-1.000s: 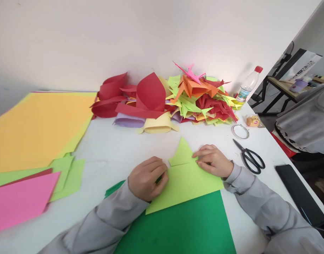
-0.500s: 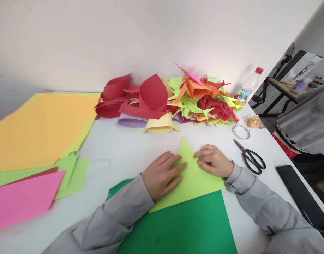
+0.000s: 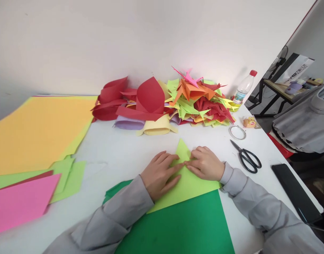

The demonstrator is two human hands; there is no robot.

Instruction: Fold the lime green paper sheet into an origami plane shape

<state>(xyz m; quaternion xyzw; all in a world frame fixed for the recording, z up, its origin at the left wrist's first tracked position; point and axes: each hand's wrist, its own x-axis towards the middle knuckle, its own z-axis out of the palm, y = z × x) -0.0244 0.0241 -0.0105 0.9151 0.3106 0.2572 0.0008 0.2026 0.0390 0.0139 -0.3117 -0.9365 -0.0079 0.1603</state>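
A light green sheet of paper [image 3: 190, 188], folded into a triangle with its point away from me, lies partly over a dark green sheet [image 3: 183, 225]. My left hand [image 3: 162, 174] rests on the triangle's left side, fingers stretched and spread, pressing it down. On the right side, my right hand [image 3: 205, 164] has its fingers bent and closed on the light green paper near the middle. The index fingertips of both hands meet there. Whatever lies under the right fingers is hidden.
Folded paper shapes [image 3: 151, 102] and a pile of paper stars [image 3: 199, 102] line the wall. Orange sheets [image 3: 40, 130] and a pink sheet [image 3: 24, 201] lie left. Rightward are scissors [image 3: 246, 157], a tape roll [image 3: 237, 132], a bottle [image 3: 244, 88], a snack packet [image 3: 250, 122] and a black flat object [image 3: 295, 190].
My right hand has moved inward over the light green paper, its fingertips now meeting the left index finger. The left hand stays nearly in place. The whole view has shifted slightly.
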